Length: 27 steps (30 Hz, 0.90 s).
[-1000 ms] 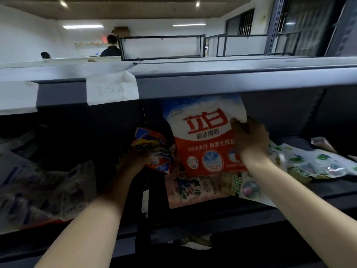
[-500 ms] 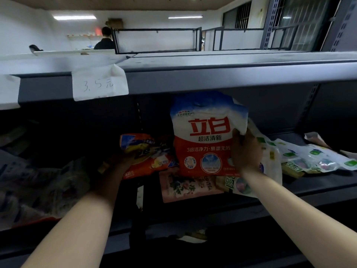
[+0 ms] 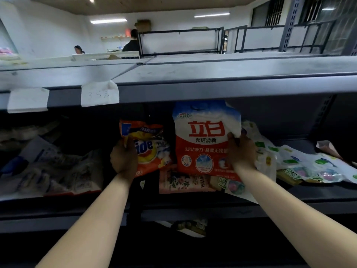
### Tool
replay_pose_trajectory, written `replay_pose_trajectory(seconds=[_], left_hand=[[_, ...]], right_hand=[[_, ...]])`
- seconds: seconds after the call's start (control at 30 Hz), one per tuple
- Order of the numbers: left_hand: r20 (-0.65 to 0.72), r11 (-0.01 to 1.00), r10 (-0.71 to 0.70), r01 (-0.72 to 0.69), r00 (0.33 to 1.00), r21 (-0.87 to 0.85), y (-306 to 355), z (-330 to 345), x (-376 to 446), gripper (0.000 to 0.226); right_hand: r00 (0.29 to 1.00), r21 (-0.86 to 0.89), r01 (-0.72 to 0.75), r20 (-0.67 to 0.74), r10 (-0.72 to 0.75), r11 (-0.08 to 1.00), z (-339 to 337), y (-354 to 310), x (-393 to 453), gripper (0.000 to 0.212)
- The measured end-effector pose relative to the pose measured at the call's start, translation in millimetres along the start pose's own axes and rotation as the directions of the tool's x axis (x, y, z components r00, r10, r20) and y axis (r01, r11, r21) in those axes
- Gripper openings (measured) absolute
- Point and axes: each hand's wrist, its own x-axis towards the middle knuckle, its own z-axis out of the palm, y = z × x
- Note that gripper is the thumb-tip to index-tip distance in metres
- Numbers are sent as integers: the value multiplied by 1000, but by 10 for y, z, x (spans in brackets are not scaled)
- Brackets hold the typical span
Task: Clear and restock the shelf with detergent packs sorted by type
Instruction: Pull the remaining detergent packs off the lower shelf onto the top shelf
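While the left hand [image 3: 123,159] grips the orange Tide pack [image 3: 148,147] and the right hand [image 3: 241,151] holds the red-and-white pack [image 3: 204,140] upright just right of it, lift both clear of the pink pack [image 3: 183,180] below without snagging the upper shelf [image 3: 212,89].

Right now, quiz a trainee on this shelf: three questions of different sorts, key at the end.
1. True or false: the left hand grips the orange Tide pack.
2. Which pack does the right hand hold? A) the pink floral pack B) the red-and-white pack C) the paper price tag
3. Fill in: the pink floral pack lies flat on the shelf, directly ____ the red-and-white pack.

Key: 1 true; 2 B; 3 below.
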Motion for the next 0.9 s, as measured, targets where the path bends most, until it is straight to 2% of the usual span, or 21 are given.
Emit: replay_pose_trajectory(seconds=[0.07,0.13,0.27,0.4,0.5,0.67,0.9], left_hand=[[-48,992,128,-129,991,-3,43,-77,-141,36],[-73,987,156,-153,985,54,110,-139,-283,36],[-168,969,156,-118,973,218,332,-234,-641,35],[-269,967,109,-39,957,252,568,-309,-961,30],[-292,964,101,-21,951,265,705,-329,-1227,22],[-336,963,149,-59,930,263,877,-265,-1725,36],[-316,959,117,-25,942,282,1137,-190,-2186,40]], right_hand=[[999,23,-18,41,17,1000,-50,-49,0,35],[996,47,-36,86,32,998,-105,-88,4,35],[987,148,-53,159,29,988,-252,-100,-26,35],[985,196,-59,173,25,979,-462,-93,-34,33],[982,256,-31,186,-18,966,-687,-23,-38,34],[954,374,-96,300,-22,922,-1111,115,-57,23],[961,349,-62,274,-39,935,-1559,259,-7,31]])
